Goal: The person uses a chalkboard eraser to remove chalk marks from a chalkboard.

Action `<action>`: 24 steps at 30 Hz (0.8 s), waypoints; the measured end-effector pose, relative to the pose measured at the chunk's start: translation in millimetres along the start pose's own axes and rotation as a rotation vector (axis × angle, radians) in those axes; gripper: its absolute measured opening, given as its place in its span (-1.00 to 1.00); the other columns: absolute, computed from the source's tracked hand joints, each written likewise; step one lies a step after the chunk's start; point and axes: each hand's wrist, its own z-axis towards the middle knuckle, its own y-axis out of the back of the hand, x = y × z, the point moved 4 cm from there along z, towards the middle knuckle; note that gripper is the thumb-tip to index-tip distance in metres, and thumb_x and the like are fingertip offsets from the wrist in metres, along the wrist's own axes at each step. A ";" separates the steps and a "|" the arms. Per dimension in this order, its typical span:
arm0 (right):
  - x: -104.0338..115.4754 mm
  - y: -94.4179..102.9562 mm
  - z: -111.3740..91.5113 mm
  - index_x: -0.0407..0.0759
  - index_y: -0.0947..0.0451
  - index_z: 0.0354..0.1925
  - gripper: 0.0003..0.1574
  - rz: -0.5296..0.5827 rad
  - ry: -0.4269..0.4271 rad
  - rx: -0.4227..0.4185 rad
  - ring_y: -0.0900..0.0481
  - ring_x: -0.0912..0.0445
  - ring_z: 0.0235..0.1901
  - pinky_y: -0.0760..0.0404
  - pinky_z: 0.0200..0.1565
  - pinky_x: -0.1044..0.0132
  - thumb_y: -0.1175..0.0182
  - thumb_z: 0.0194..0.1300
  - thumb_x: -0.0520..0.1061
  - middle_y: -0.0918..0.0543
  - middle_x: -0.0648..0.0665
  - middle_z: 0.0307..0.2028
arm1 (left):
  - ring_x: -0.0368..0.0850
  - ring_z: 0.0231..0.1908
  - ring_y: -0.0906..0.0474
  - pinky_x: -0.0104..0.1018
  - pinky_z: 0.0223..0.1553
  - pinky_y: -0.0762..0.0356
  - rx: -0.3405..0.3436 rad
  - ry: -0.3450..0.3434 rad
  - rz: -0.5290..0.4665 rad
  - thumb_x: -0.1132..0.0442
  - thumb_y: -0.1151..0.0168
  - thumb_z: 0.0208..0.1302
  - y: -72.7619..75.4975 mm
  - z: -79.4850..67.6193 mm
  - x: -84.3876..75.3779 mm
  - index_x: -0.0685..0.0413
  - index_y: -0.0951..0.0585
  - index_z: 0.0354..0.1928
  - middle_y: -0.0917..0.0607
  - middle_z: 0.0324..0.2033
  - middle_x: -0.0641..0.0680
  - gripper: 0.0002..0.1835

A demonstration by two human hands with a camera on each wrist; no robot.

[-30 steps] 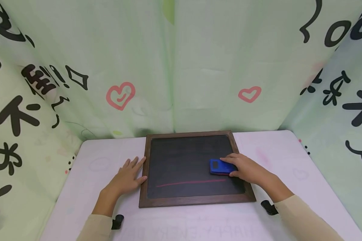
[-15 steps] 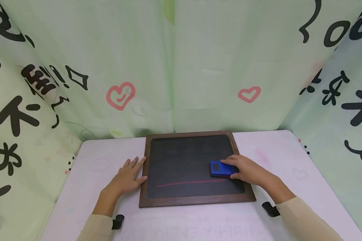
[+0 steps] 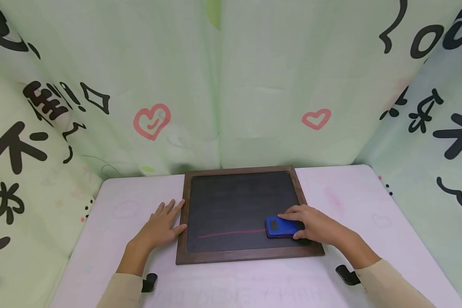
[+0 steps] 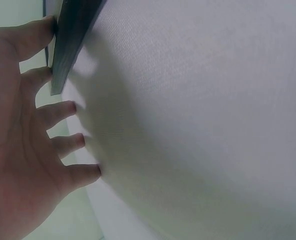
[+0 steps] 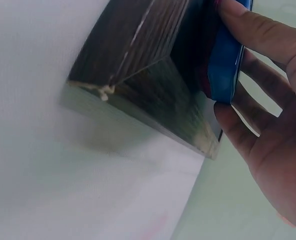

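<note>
A small blackboard in a brown wooden frame lies on the white table. A pink chalk line runs across its lower part. My right hand grips a blue eraser between thumb and fingers, its underside against the board over the line's right end. In the right wrist view the eraser sits between the thumb and the fingertips. My left hand is spread at the board's left edge, thumb and index finger touching the frame; the other fingertips rest on the table.
The table has a pale surface with faint pink marks. Behind and on both sides hangs a light green curtain with black writing and red hearts. A black wrist device sits under the right sleeve.
The right hand has moved the eraser toward the near edge of the board, onto the pink line, whose right end is now covered. The left hand has stayed at the frame.
</note>
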 end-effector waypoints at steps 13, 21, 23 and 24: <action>24.6 -6.2 14.3 -0.07 -0.53 0.39 -0.21 -0.001 0.065 0.034 -0.54 -0.11 0.21 -0.60 0.18 -0.09 -0.50 0.23 -0.04 -0.62 -0.10 0.22 | 0.58 0.52 0.01 0.64 0.32 -0.09 0.001 0.005 0.005 -0.08 -0.15 0.50 3.1 -1.6 -1.2 -0.02 -0.12 0.64 -0.18 0.56 0.38 -0.19; 46.5 -14.7 31.5 -0.05 -0.52 0.41 -0.21 -0.038 0.102 0.053 -0.54 -0.04 0.17 -0.62 0.15 0.00 -0.49 0.25 -0.02 -0.60 -0.08 0.25 | 0.58 0.53 0.02 0.63 0.32 -0.09 0.015 0.000 0.003 -0.09 -0.15 0.50 2.3 -0.4 -0.4 -0.02 -0.11 0.65 -0.16 0.57 0.38 -0.19; 53.0 -17.3 37.5 -0.04 -0.51 0.41 -0.20 -0.052 0.118 0.056 -0.54 -0.02 0.15 -0.62 0.14 0.03 -0.48 0.25 0.00 -0.60 -0.08 0.26 | 0.58 0.53 0.03 0.63 0.32 -0.08 0.020 0.000 0.008 -0.08 -0.14 0.50 2.4 -0.5 0.3 -0.03 -0.10 0.65 -0.15 0.58 0.37 -0.19; 56.2 -18.6 40.5 -0.04 -0.51 0.42 -0.20 -0.061 0.123 0.058 -0.54 -0.01 0.14 -0.63 0.14 0.05 -0.48 0.26 0.01 -0.60 -0.07 0.26 | 0.58 0.53 0.03 0.63 0.33 -0.08 0.021 0.001 0.009 -0.07 -0.15 0.50 2.5 -0.5 0.5 -0.03 -0.09 0.65 -0.15 0.58 0.36 -0.19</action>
